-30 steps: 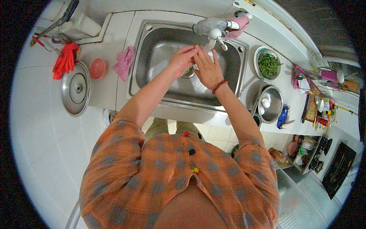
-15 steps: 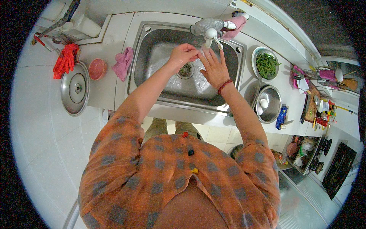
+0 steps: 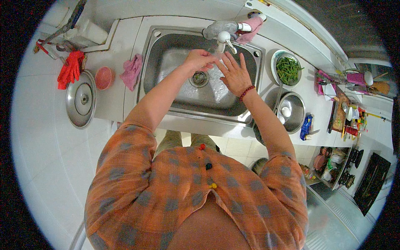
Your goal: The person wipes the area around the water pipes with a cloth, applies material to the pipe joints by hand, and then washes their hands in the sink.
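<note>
The light is bright and even. The steel sink (image 3: pixel 175 46) shines with glare. Straight lines bend near the round black rim, and far things look blurry.

Both hands meet over the steel sink (image 3: pixel 166 62), under the tap (image 3: pixel 223 38): the left hand (image 3: pixel 199 59) curls, the right hand (image 3: pixel 234 75) spreads its fingers. A bowl of green beans (image 3: pixel 287 68) sits right, a pink cloth (image 3: pixel 131 71) left.

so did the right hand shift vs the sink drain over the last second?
Barely. The right hand stays over the sink, just right of the drain and under the faucet, in all three pictures, fingers spread beside the left hand.
</note>
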A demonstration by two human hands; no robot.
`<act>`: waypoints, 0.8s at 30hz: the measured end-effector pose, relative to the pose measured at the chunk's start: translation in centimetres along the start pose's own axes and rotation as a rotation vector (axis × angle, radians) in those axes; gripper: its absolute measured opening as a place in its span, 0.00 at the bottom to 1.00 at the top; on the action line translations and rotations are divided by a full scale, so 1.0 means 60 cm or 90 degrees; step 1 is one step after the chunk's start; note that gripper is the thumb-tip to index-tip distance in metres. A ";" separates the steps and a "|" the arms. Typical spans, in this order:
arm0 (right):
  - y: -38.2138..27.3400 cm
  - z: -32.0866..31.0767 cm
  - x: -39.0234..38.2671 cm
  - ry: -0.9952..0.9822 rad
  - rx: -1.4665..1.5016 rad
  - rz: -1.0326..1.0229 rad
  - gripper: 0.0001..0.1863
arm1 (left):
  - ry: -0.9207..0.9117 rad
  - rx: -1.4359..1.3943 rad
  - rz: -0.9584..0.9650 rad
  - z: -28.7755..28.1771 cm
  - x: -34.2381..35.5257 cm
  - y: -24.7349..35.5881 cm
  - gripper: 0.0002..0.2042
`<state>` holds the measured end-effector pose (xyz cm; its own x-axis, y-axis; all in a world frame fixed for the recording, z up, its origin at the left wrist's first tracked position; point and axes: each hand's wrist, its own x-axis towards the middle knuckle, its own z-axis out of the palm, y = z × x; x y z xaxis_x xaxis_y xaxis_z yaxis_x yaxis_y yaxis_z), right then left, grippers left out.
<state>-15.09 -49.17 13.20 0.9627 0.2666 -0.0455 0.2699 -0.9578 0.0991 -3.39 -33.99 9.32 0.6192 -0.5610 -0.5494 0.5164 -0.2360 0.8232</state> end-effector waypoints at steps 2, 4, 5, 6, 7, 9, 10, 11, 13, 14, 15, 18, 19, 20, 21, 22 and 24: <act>-0.001 -0.001 -0.001 0.003 0.004 -0.003 0.39 | 0.000 0.057 0.002 -0.001 0.001 0.002 0.10; -0.003 0.001 -0.002 0.014 0.024 0.009 0.39 | -0.003 0.081 0.021 -0.003 0.006 0.000 0.10; -0.003 0.004 -0.003 0.022 0.042 0.024 0.39 | -0.022 0.032 0.024 -0.004 0.008 -0.002 0.09; -0.004 0.006 -0.003 0.030 0.063 0.038 0.39 | -0.039 -0.016 0.023 -0.005 0.006 0.000 0.09; -0.004 0.007 -0.003 0.045 0.095 0.054 0.39 | -0.057 -0.065 0.023 -0.005 0.004 0.002 0.08; -0.004 0.006 -0.003 0.075 0.158 0.087 0.39 | -0.185 -0.315 0.047 -0.012 0.011 -0.013 0.07; -0.004 0.006 -0.002 0.076 0.152 0.081 0.39 | -0.250 -0.440 0.060 -0.015 0.014 -0.020 0.07; -0.003 0.005 -0.001 0.078 0.147 0.075 0.39 | -0.226 -0.443 0.057 -0.018 0.017 -0.027 0.07; 0.001 0.008 -0.002 0.081 0.139 0.071 0.40 | -0.185 -0.448 0.049 -0.016 0.013 -0.026 0.08; 0.002 0.010 -0.002 0.084 0.137 0.069 0.42 | -0.175 -0.425 0.055 -0.014 0.011 -0.024 0.08; 0.003 0.011 -0.002 0.088 0.135 0.067 0.43 | -0.164 -0.402 0.061 -0.014 0.010 -0.023 0.08; 0.002 0.008 -0.004 0.072 0.132 0.073 0.43 | -0.138 -0.347 0.059 -0.014 0.008 -0.017 0.08; 0.003 0.010 -0.004 0.072 0.128 0.069 0.43 | -0.131 -0.330 0.056 -0.013 0.008 -0.015 0.08; 0.005 0.014 -0.005 0.072 0.124 0.065 0.43 | -0.108 -0.257 0.066 -0.011 0.006 -0.015 0.08; 0.005 0.010 -0.004 0.072 0.120 0.061 0.43 | -0.084 -0.184 0.077 -0.008 0.005 -0.017 0.08; 0.002 0.007 -0.005 0.073 0.120 0.058 0.42 | -0.061 -0.111 0.087 -0.006 0.004 -0.018 0.08; -0.002 -0.007 -0.006 0.074 0.120 0.052 0.41 | -0.074 -0.201 0.058 -0.008 0.007 -0.017 0.08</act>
<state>-15.48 -49.08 13.61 0.9798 0.1869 0.0706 0.1928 -0.9771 -0.0902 -3.36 -33.59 8.17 0.6082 -0.6600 -0.4410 0.6315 0.0656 0.7726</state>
